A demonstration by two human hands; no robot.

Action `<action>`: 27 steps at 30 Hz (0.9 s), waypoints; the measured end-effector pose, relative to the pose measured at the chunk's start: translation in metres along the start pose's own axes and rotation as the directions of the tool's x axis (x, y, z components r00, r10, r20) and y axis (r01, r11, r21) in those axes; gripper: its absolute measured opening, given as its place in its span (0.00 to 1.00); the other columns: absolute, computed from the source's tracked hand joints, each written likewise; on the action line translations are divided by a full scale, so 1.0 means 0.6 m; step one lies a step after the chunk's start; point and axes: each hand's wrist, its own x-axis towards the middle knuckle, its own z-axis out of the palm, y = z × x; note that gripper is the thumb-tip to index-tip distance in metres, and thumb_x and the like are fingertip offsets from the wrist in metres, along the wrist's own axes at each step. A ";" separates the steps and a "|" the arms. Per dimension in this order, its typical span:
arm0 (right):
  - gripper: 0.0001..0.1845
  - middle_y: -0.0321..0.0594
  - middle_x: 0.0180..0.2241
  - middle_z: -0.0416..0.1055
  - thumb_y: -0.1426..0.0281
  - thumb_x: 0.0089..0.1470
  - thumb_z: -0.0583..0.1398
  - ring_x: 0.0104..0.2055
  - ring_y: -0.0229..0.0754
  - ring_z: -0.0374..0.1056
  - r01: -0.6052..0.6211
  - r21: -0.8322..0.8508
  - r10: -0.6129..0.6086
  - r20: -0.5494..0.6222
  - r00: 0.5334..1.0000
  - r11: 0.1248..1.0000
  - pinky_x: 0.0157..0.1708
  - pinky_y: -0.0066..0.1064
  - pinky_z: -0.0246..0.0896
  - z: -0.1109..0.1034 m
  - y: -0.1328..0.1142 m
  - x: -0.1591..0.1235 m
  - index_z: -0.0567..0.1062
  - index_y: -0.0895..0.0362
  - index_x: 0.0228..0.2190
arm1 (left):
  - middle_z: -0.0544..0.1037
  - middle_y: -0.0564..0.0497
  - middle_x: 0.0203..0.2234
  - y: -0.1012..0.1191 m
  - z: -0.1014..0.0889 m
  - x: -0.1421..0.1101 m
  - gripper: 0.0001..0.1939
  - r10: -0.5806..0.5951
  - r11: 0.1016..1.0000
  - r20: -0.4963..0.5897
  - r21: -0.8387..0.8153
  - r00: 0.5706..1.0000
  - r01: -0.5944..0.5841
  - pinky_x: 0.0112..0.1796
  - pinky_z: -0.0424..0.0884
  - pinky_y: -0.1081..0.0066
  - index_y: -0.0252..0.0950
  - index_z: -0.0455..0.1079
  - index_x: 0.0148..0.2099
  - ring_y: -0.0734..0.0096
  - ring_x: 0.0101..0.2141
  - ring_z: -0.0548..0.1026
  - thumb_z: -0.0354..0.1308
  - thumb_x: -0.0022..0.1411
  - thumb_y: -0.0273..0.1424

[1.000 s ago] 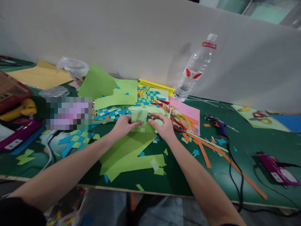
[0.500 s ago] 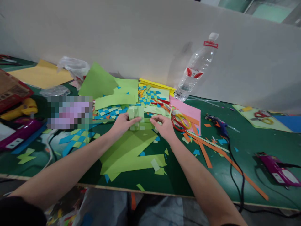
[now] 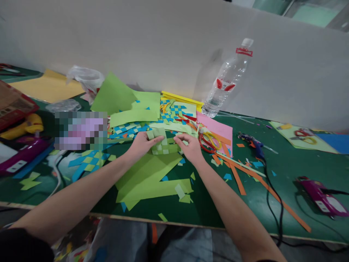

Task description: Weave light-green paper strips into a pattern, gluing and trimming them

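Pale and brighter green paper strips, crossed over and under each other, form a small woven paper piece (image 3: 160, 145) above the middle of the table. My left hand (image 3: 143, 143) is closed on its left side, thumb lying across the front. At its right, my right hand (image 3: 189, 145) is closed, with thumb and forefinger pinched at the end of a green strip that sticks out of the weave. Below lies a large green paper sheet (image 3: 147, 171) with a cut-out edge. Behind my hands are several blue-and-green woven paper pieces (image 3: 129, 129).
Red and yellow scissors (image 3: 211, 141) lie right of my right hand, near orange paper strips (image 3: 236, 178). A plastic bottle (image 3: 226, 78) leans at the wall. Farther right are a glue gun (image 3: 253, 143) and a purple power strip (image 3: 323, 196) with black cables. A blurred-out pink object (image 3: 81, 131) lies left.
The woven piece has tilted and its strips now lie crossed flatter. My right hand's fingers, apart at first, have closed into a pinch beside it. My left hand keeps its hold.
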 end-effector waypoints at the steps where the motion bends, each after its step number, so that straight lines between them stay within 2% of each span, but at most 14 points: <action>1: 0.12 0.38 0.29 0.78 0.60 0.53 0.61 0.33 0.40 0.73 0.003 0.003 -0.003 -0.005 1.000 1.000 0.36 0.30 0.68 0.000 0.000 0.000 0.77 0.56 0.28 | 0.82 0.45 0.31 -0.001 0.000 0.000 0.20 0.000 1.000 0.002 0.001 1.000 0.000 0.25 0.74 0.71 0.33 0.79 0.36 0.65 0.27 0.78 0.67 0.48 0.45; 9: 0.12 0.39 0.31 0.79 0.60 0.52 0.62 0.34 0.42 0.75 -0.007 0.010 0.007 -0.029 1.000 1.000 0.38 0.33 0.70 0.000 0.004 0.000 0.79 0.55 0.28 | 0.81 0.46 0.28 -0.004 0.000 0.001 0.19 0.010 1.000 -0.036 0.015 0.999 -0.009 0.23 0.72 0.72 0.33 0.78 0.34 0.66 0.25 0.77 0.67 0.48 0.45; 11: 0.11 0.39 0.32 0.79 0.60 0.52 0.62 0.35 0.41 0.75 0.005 0.008 -0.004 -0.028 1.000 1.000 0.39 0.32 0.70 0.000 0.002 0.000 0.79 0.55 0.29 | 0.81 0.47 0.27 -0.001 0.000 0.001 0.18 0.016 1.000 -0.045 0.020 0.999 -0.015 0.23 0.71 0.73 0.33 0.78 0.32 0.67 0.25 0.76 0.67 0.47 0.44; 16: 0.13 0.37 0.33 0.78 0.61 0.53 0.61 0.36 0.40 0.74 0.034 -0.020 -0.034 -0.008 0.999 0.999 0.41 0.32 0.70 0.000 0.000 -0.002 0.78 0.53 0.38 | 0.79 0.49 0.23 0.002 0.000 -0.001 0.17 0.034 0.999 -0.052 0.039 0.998 -0.031 0.20 0.69 0.74 0.33 0.76 0.31 0.68 0.23 0.74 0.67 0.47 0.43; 21: 0.10 0.38 0.36 0.78 0.63 0.56 0.59 0.40 0.40 0.74 0.101 -0.058 -0.099 0.038 0.994 0.993 0.42 0.32 0.69 0.000 0.003 -0.002 0.79 0.52 0.36 | 0.74 0.52 0.17 0.003 -0.003 -0.003 0.17 0.083 0.994 -0.047 0.077 0.995 -0.079 0.18 0.66 0.76 0.33 0.75 0.28 0.72 0.20 0.72 0.65 0.51 0.44; 27: 0.09 0.37 0.37 0.79 0.65 0.56 0.59 0.41 0.41 0.74 0.141 -0.097 -0.138 0.039 0.990 0.985 0.45 0.34 0.67 -0.001 0.002 -0.001 0.79 0.51 0.35 | 0.78 0.49 0.23 -0.004 -0.004 0.000 0.20 0.054 0.998 -0.035 0.030 0.998 -0.053 0.20 0.70 0.73 0.33 0.76 0.32 0.71 0.21 0.72 0.64 0.50 0.47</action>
